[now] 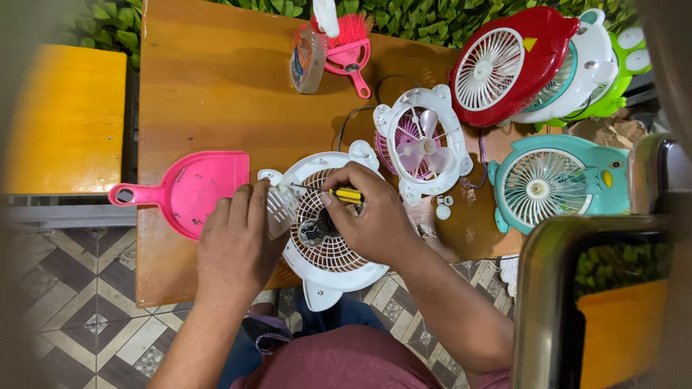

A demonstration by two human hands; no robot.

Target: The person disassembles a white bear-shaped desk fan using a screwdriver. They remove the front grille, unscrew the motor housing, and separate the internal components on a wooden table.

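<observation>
Resting under fingers (254, 198) — white fan grille (328, 248)
</observation>
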